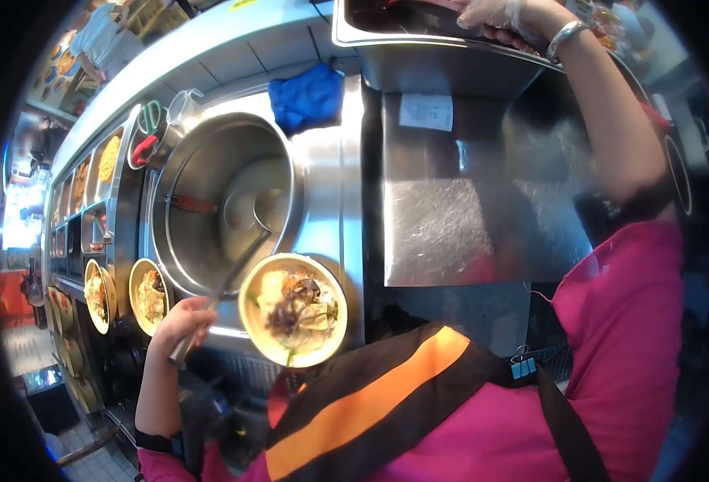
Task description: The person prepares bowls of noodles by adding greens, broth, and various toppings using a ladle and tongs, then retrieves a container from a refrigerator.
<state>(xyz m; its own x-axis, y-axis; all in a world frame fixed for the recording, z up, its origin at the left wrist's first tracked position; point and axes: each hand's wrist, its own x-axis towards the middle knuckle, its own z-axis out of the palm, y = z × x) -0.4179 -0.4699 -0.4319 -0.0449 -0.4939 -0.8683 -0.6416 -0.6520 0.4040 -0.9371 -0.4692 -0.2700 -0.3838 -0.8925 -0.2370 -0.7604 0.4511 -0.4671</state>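
Observation:
My left hand is closed round the handle of a ladle, whose bowl rests inside the large metal pot. Just right of the ladle handle is a yellow bowl filled with leafy and dark food. At the top right, my right hand, in a clear glove, reaches to the rim of a deep metal container. Its fingers are bent, and what they hold, if anything, is hard to make out.
Two more filled bowls stand at the left. Behind the pot are a blue cloth and green-handled scissors. Food trays line the left counter. Another person is at the upper left.

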